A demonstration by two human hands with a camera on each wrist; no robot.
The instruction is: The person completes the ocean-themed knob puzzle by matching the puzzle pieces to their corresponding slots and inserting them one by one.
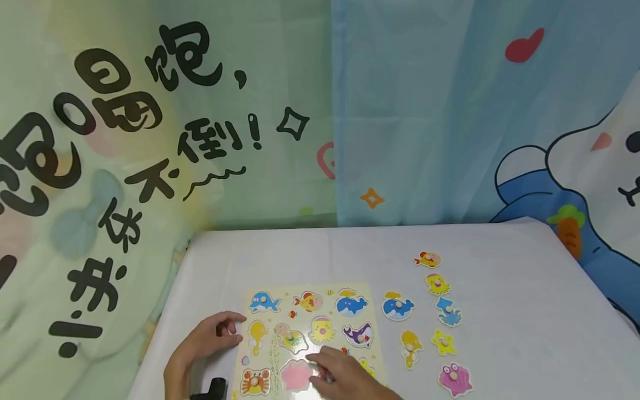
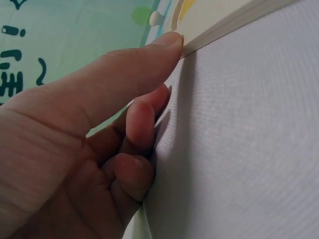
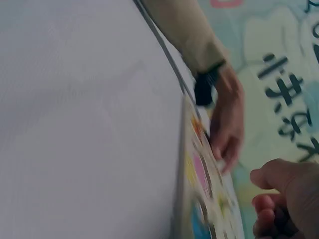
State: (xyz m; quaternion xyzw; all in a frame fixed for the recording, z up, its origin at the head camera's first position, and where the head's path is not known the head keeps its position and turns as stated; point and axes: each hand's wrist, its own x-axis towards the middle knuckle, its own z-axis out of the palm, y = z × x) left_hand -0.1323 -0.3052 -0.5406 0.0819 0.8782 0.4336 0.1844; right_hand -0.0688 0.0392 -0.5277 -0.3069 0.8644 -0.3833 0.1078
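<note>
A pale yellow puzzle board point(image 1: 376, 355) with sea-animal pictures lies at the front of the table. My left hand point(image 1: 210, 338) is at its left side; in the left wrist view the thumb point(image 2: 144, 62) meets the board's edge, with the other fingers loosely bent. Over the board, my right hand point(image 1: 342, 373) hovers beside a pink shell-shaped recess point(image 1: 296, 375), thumb and forefinger apart, nothing visible between them. A knobbed crab piece point(image 1: 255, 382), a blue whale piece point(image 1: 265, 301) and a purple dolphin piece point(image 1: 358, 334) sit in the board.
Loose knobbed pieces lie right of the board: spouting whale point(image 1: 398, 306), seahorse point(image 1: 411, 349), fish point(image 1: 427, 259), yellow octopus point(image 1: 438, 284), blue octopus point(image 1: 449, 312), starfish point(image 1: 443, 343) and pink shell point(image 1: 455, 380). Printed curtains point(image 1: 280, 183) hang behind the white-covered table point(image 1: 525, 311).
</note>
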